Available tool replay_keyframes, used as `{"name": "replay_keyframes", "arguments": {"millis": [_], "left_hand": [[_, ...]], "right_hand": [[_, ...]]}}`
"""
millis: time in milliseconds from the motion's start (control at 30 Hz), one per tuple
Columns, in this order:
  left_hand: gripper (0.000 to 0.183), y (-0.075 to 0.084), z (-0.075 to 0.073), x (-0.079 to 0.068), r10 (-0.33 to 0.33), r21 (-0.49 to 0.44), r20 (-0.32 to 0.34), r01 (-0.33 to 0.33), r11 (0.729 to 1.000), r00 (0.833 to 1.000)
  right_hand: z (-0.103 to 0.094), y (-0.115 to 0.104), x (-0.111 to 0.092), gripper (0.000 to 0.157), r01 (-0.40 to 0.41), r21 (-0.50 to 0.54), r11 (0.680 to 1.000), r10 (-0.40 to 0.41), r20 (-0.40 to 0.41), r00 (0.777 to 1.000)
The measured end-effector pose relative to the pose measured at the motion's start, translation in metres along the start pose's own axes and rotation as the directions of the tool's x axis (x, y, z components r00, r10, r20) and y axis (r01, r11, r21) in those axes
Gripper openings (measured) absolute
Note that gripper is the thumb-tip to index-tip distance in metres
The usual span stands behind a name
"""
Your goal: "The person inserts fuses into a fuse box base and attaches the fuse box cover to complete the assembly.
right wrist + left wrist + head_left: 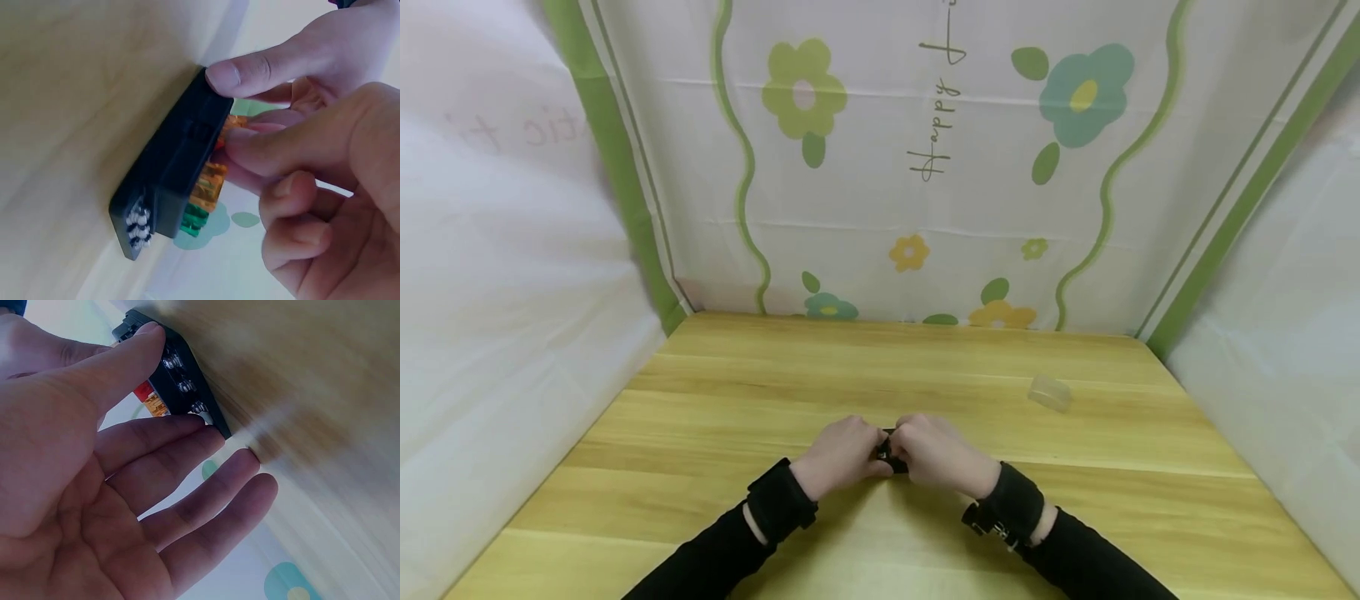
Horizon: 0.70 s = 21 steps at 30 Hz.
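Observation:
On the table, a black fuse block (893,463) sits between the two hands. Orange blade fuses (209,187) and a green blade fuse (195,220) stand in it, with metal terminals along one end. My left hand (845,452) grips one end of the block, thumb on top and fingertips at its lower edge. With thumb and forefinger, my right hand (319,162) pinches a red blade fuse in the row; only a bit of red shows at the thumb tip. In the left wrist view a red fuse (144,392) also shows beside an orange one.
A clear plastic cover (1050,393) lies on the wooden table (737,392) at the back right. White cloth walls with printed flowers (805,92) enclose the table's back and sides. Both wrists wear black bands (781,500).

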<state>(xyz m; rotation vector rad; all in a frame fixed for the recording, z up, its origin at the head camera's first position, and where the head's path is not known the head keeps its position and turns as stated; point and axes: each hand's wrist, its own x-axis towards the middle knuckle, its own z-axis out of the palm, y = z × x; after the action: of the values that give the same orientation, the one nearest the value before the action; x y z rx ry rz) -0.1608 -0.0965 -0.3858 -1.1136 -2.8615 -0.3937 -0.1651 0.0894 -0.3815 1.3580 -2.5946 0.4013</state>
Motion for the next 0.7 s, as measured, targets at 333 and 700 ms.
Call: {"name": "replay_keyframes", "arguments": {"millis": [333, 700], "left_hand": [[0.025, -0.0031, 0.0017, 0.0004, -0.008, 0.002, 0.017, 0.008, 1.0, 1.0], [0.025, -0.0016, 0.0014, 0.0001, -0.007, 0.01, 0.003, 0.007, 1.0, 1.0]], "right_hand": [[-0.0028, 0.0072, -0.0006, 0.017, 0.041, 0.018, 0.999, -0.041, -0.003, 0.999], [0.0032, 0.0052, 0.0003, 0.02, 0.013, 0.006, 1.0, -0.012, -0.045, 0.999]]}}
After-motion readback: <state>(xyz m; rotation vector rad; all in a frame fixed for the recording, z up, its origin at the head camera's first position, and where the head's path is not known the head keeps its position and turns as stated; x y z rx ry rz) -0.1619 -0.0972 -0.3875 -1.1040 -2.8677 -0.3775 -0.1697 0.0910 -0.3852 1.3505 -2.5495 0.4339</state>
